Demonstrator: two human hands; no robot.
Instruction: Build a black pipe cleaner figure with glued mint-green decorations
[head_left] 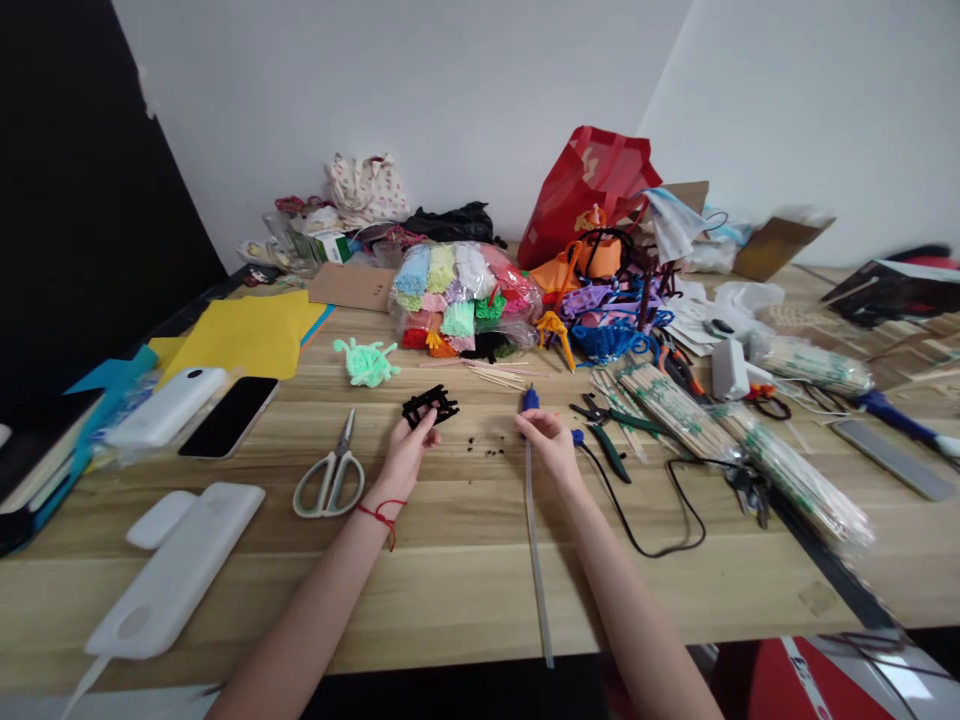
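My left hand (411,447) is closed on a small black fuzzy frame (431,406), which looks made of pipe cleaners. To its right, my right hand (550,440) is closed at the back of a blue hot glue gun (531,398), whose tip points away from me. A long translucent glue stick (535,545) runs from under those fingers toward the table's front edge. The fingers cover much of the gun's body, and its black cord leaves on the right. Small black scraps (491,452) lie between my hands. White-handled scissors (330,480) rest left of my left hand.
A mint-green pipe cleaner bundle (366,362) lies behind the scissors. Bagged coloured pipe cleaners (461,290) and a red bag (589,190) stand at the back. Green-handled pliers (609,448), bagged wooden sticks (799,475) and the cord (660,553) are on the right; a phone (229,418) lies left.
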